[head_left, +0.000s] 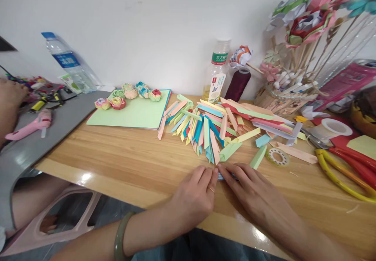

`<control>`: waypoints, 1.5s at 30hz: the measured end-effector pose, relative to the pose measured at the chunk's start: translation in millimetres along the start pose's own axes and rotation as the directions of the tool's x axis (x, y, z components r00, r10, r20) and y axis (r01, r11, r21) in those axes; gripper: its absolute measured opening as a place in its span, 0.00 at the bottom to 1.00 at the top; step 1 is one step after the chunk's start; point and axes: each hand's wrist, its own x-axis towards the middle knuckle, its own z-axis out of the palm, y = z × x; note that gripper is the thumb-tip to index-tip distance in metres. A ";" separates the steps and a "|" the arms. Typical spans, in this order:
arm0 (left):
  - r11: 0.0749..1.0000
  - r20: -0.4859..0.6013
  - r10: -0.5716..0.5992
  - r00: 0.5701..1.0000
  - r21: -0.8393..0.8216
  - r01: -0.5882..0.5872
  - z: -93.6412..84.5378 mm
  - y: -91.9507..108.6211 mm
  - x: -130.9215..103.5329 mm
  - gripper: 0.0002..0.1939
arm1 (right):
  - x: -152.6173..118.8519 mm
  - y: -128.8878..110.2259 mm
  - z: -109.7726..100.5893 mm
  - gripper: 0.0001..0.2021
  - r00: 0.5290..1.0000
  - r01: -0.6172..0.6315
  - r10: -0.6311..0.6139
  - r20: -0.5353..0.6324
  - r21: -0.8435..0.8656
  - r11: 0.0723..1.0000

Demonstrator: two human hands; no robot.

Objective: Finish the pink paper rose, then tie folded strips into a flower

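Observation:
A narrow folded paper strip (223,177), pale with bluish lines, lies at the table's front edge, mostly covered by my fingers. My left hand (196,193) is closed, fingers curled and pinching at the strip's left end. The fingers of my right hand (249,188) press together over the strip from the right, its fingertips meeting those of my left. Just beyond both hands spreads a pile of folded paper strips (202,125) in green, yellow, blue, pink and red. A green folded piece (258,157) lies beside my right hand.
Several paper flowers (118,103) rest on green paper sheets (132,118). To the right are a tape roll (277,157), scissors (337,174) and a white spool (331,129). A bottle (217,73) stands by the wall. Another person's hand (11,96) and a pink glue gun (32,125) are left.

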 end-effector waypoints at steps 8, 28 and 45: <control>1.000 0.055 0.010 0.998 0.019 -0.011 -1.1 1.7 -2.0 0.17 | -4.9 2.4 3.3 0.21 1.000 0.027 -0.027 0.000 0.004 1.000; 0.271 0.253 -0.513 0.820 -0.859 0.434 -34.2 -8.9 18.2 0.20 | 2.4 -6.5 -30.7 0.11 0.930 -0.279 0.343 0.130 0.859 0.430; -0.469 0.650 -0.041 0.759 -0.683 0.560 -56.1 9.4 36.7 0.21 | -17.3 -52.2 -11.8 0.09 0.876 -0.174 0.264 0.403 0.775 -0.608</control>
